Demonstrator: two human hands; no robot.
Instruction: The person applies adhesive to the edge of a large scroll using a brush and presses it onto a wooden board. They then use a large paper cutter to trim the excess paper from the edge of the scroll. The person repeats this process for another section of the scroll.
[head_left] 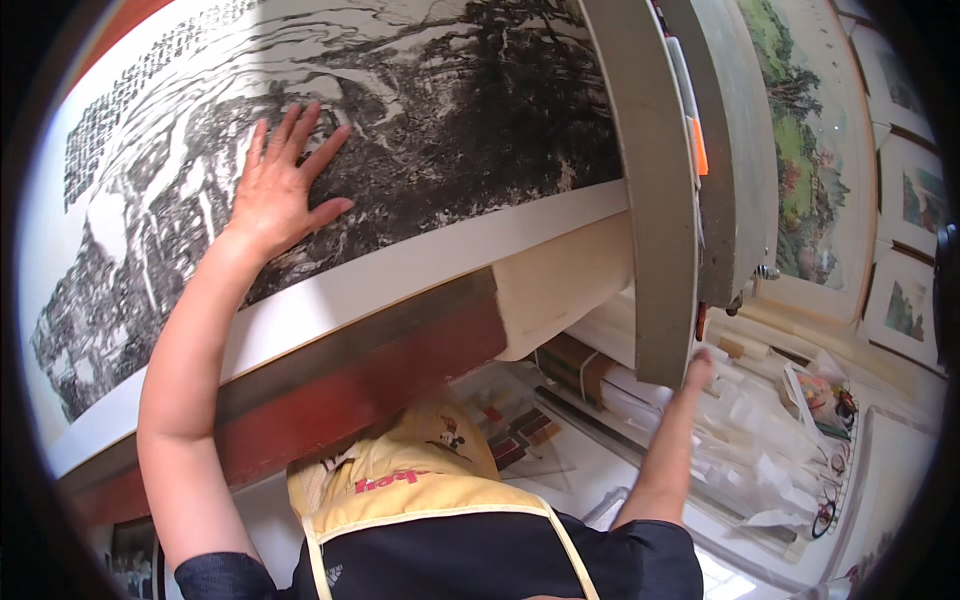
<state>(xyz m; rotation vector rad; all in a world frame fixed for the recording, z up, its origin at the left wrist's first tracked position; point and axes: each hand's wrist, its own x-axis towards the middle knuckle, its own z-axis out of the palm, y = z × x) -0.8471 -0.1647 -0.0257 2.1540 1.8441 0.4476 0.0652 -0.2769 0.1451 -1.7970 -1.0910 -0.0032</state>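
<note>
A large black-and-white ink landscape painting (pixel 400 150) with a white border lies on the table in front of me. My left hand (pixel 275 195) rests flat on it, palm down, with the fingers spread. The painting's right end meets a long grey metal beam (pixel 655 230), part of a machine, and whatever lies beyond is hidden. My right arm reaches out to the right, and my right hand (pixel 698 372) is at the near end of that beam. Its fingers are mostly hidden and blurred, so any grip cannot be made out. Close above it shows a small red piece (pixel 701 322).
The table has a dark red front edge (pixel 400 385). Pale rolls and crumpled paper (pixel 740 440) fill a low shelf at right, beside a box of small items (pixel 825 400). A green landscape painting (pixel 800 150) and framed pictures (pixel 905 290) line the far right.
</note>
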